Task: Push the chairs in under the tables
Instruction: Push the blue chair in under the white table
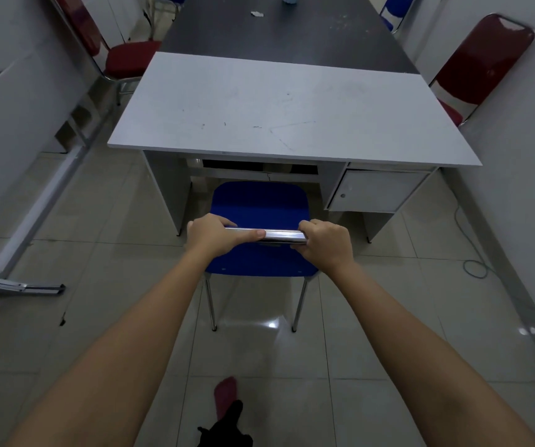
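Note:
A blue chair with chrome legs stands in front of the white desk, facing its knee opening. The front of the seat reaches just under the desk's front edge; the rest stands out on the floor. My left hand and my right hand both grip the chrome top bar of the chair's backrest, one at each end. A dark table joins the far side of the white desk. One red chair stands at its left side and another red chair at its right, against the wall.
The desk has a closed cabinet at its right side. Walls run close along both sides. A metal frame lies on the tiled floor at left, and a green cable at right. More blue chairs stand farther back.

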